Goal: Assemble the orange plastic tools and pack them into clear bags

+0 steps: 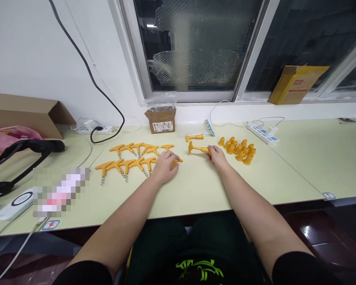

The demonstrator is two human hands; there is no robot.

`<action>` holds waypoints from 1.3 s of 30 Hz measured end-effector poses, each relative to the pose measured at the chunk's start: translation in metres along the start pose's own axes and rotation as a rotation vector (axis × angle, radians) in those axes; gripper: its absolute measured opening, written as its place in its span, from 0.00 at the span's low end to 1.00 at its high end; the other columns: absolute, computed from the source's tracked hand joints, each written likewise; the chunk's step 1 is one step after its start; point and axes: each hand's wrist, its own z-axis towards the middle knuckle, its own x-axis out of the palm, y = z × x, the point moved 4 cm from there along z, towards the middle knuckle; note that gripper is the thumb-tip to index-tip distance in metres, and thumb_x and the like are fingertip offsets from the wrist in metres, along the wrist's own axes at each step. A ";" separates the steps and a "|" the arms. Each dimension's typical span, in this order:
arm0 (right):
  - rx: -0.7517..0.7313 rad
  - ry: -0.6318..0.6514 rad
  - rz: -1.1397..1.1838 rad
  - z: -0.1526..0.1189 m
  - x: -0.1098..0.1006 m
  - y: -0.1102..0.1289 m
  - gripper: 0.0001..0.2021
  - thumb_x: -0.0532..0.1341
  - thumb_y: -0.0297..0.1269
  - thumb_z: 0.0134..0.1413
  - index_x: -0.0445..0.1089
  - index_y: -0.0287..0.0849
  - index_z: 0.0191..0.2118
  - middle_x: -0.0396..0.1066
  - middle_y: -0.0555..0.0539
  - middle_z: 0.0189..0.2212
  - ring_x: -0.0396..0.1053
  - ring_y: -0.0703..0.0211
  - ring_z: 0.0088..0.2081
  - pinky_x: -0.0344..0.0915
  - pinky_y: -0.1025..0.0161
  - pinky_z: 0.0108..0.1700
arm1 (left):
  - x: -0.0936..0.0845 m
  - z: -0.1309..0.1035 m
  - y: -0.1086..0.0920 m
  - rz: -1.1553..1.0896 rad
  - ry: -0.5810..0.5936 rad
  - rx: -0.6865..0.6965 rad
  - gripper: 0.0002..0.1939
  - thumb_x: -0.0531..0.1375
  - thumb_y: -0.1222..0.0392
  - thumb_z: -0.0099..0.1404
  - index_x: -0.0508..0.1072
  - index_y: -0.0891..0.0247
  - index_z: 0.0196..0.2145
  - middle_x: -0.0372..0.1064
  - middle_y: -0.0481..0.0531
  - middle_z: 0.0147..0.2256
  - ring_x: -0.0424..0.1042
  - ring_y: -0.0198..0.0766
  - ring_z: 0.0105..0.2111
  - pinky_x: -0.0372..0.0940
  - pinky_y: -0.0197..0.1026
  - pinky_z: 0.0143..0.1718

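Observation:
On the left side of the table, yellow T-handled corkscrews (126,165) with metal spirals lie in two rows. My left hand (165,166) is at the right end of the front row, its fingers closed over another corkscrew (178,161); most of that one is hidden. My right hand (218,157) grips a yellow corkscrew with its spiral covered (197,148), the T-handle pointing left. Behind it lies a similar covered corkscrew (195,137). Several yellow flared sleeves (239,149) stand upright in a cluster right of my right hand.
A small open cardboard box (163,120) stands by the wall, beside a clear plastic bag (192,129). Power strips lie at the back left and back right (262,134). A black strap (23,158), a blurred-out object (62,192) and a white charger (13,204) occupy the left.

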 end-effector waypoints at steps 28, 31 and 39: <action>-0.526 0.258 0.152 -0.022 0.020 0.042 0.09 0.67 0.43 0.55 0.69 0.46 0.35 0.70 0.44 0.45 0.69 0.51 0.53 0.67 0.54 0.54 | 0.040 0.040 0.009 -1.246 -0.106 -0.702 0.20 0.73 0.50 0.56 0.69 0.63 0.34 0.65 0.45 0.27 0.62 0.26 0.20 0.50 0.30 0.17; -0.478 0.259 0.206 -0.021 0.020 0.040 0.10 0.68 0.41 0.53 0.69 0.45 0.36 0.70 0.45 0.44 0.70 0.53 0.49 0.68 0.56 0.50 | 0.035 0.039 0.005 -1.291 -0.125 -0.685 0.21 0.74 0.50 0.54 0.69 0.62 0.35 0.64 0.43 0.27 0.60 0.24 0.19 0.48 0.30 0.17; -0.200 0.192 0.480 -0.009 0.010 0.029 0.15 0.70 0.40 0.47 0.69 0.46 0.40 0.71 0.51 0.36 0.70 0.61 0.35 0.69 0.60 0.42 | 0.022 0.039 0.009 -1.385 -0.230 -0.594 0.20 0.74 0.54 0.54 0.70 0.63 0.36 0.69 0.46 0.32 0.57 0.23 0.20 0.50 0.29 0.19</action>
